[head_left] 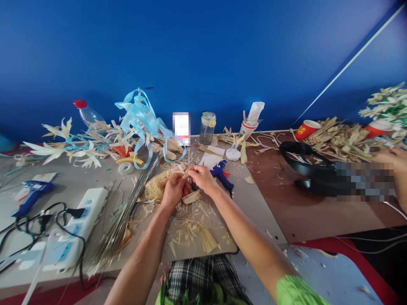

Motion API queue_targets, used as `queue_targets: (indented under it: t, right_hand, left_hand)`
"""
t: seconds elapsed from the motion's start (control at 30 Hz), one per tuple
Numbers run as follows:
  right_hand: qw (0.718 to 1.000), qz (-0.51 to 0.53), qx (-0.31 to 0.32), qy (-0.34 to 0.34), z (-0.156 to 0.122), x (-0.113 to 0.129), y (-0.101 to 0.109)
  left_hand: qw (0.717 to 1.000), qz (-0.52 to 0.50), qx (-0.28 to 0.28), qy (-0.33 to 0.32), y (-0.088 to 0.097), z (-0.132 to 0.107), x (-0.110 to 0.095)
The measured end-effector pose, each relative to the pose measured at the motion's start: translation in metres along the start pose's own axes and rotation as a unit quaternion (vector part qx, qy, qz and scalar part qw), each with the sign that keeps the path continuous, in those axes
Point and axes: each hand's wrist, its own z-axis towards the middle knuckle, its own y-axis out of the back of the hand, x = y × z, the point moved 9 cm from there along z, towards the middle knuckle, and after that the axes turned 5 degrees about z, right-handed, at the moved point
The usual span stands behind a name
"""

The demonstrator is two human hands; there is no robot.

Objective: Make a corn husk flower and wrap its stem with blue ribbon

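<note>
Both my hands meet over the middle of the table with their fingers pinched together. My left hand (174,187) and my right hand (203,177) grip a small pale strip of dried corn husk (188,169) between them; its far end is partly covered by the fingers. Just left of my left hand lies a bundle of yellowish fibre (154,185). Below my fingers, a folded piece of husk (192,197) rests among husk scraps (208,240). A blue glue gun (223,176) lies close beyond my right hand.
Left are a wire bundle (135,203), a white power strip (92,203) with cables and another glue gun (34,195). Husk flowers (87,154), blue ribbon (140,108) and a jar (207,131) stand behind. Right are a black headset (305,148) and another person's hand (392,163).
</note>
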Motion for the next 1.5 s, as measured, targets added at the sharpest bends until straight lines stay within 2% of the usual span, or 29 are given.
queue_targets:
  t: [0.17, 0.43, 0.53, 0.73, 0.97, 1.2, 1.37, 1.5]
  right_hand:
    - [0.993, 0.106, 0.02, -0.05, -0.001, -0.007, -0.006]
    - [0.985, 0.152, 0.004, -0.079, -0.003, -0.008, -0.005]
    - [0.994, 0.09, -0.002, -0.057, -0.002, -0.007, -0.001]
    - [0.997, -0.064, 0.01, 0.046, -0.005, 0.017, 0.003]
    - [0.991, -0.129, -0.002, 0.037, -0.007, 0.021, 0.004]
    - [0.997, -0.039, -0.048, 0.043, -0.003, 0.016, 0.014]
    - [0.999, 0.009, -0.048, 0.013, 0.001, 0.002, 0.013]
    - [0.992, 0.115, -0.048, -0.03, -0.001, -0.003, 0.01]
  left_hand:
    - [1.0, 0.025, -0.004, -0.008, 0.001, 0.0, -0.002]
    - [1.0, -0.002, -0.015, -0.018, 0.002, 0.001, -0.004]
    - [1.0, 0.009, -0.017, -0.02, 0.003, 0.001, -0.003]
    - [0.998, 0.037, -0.037, -0.022, 0.006, 0.001, -0.003]
    - [0.997, 0.02, -0.065, -0.025, 0.01, 0.003, 0.0]
    - [0.998, 0.009, -0.047, -0.031, 0.006, 0.004, 0.001]
    - [0.998, 0.003, -0.04, -0.041, 0.006, 0.005, 0.002]
    - [0.998, 0.003, -0.04, -0.05, 0.006, 0.004, 0.0]
